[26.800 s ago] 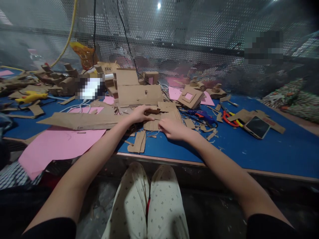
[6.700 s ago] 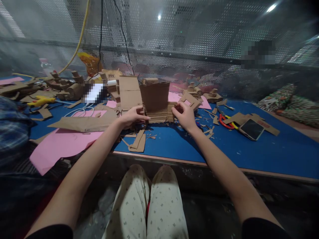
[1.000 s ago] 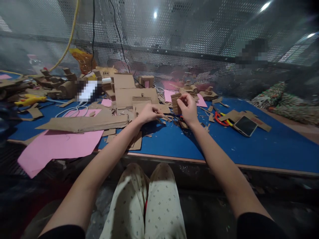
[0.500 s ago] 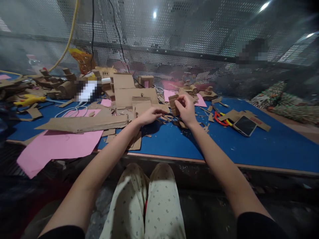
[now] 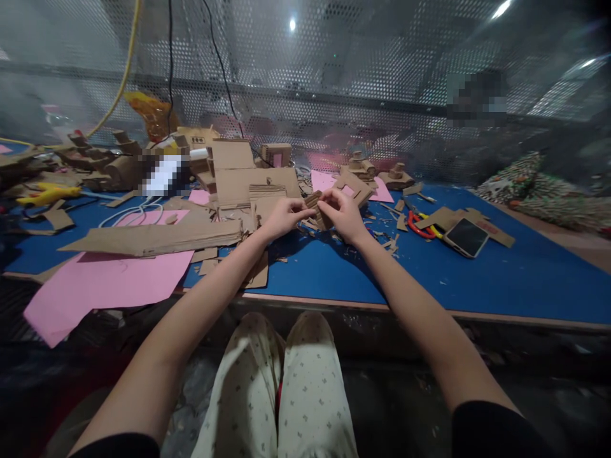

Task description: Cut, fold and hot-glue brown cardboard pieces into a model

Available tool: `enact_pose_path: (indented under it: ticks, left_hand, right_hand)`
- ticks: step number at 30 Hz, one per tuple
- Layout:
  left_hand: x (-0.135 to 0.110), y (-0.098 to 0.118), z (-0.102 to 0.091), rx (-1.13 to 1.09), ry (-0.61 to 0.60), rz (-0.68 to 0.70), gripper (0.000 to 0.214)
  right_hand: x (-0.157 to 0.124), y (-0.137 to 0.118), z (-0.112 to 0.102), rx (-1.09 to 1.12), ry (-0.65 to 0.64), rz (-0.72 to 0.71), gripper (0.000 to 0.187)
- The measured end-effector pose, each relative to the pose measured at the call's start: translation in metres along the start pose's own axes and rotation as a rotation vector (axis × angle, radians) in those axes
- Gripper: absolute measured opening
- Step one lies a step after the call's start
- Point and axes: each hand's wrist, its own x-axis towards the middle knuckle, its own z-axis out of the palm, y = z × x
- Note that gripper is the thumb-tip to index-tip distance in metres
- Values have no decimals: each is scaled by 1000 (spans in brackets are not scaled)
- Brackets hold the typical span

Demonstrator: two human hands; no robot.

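Note:
Over the blue table (image 5: 477,280), my left hand (image 5: 282,217) and my right hand (image 5: 342,215) meet on a small piece of corrugated cardboard (image 5: 316,208). Fingers of both hands are pinched closed on it, one hand at each end. The piece is held just above the table surface, partly hidden by my fingers. Small cardboard scraps (image 5: 389,242) lie under and around the hands. A long cardboard strip (image 5: 153,236) lies to the left of my left hand.
A pink paper sheet (image 5: 105,280) overhangs the front left edge. Cardboard models and panels (image 5: 238,172) stand behind the hands. Red-handled scissors (image 5: 421,224) and a phone (image 5: 461,236) lie at the right. A perforated metal screen (image 5: 334,83) closes the back. My knees are below the table edge.
My right hand has lowered the small cardboard piece and moved it left. My left hand has come up from the table to take hold of it.

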Motion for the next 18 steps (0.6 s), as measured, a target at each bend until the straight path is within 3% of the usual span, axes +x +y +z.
enact_pose_path:
  ticks: [4,6,12,18]
  left_hand:
    - [-2,-2,0,63,-5,-11,30]
    - [-4,0,0,83,-29,-28,28]
    - [-6,6,2,41,-73,-47,28]
    - [-6,5,3,-50,-36,-142,42]
  right_hand:
    - [11,8,-28,-78,279,-23,11]
    - [14,8,-37,-107,342,-26,13]
    - [8,1,-23,-80,188,5,16]
    - [1,-1,-10,-51,131,18,13]
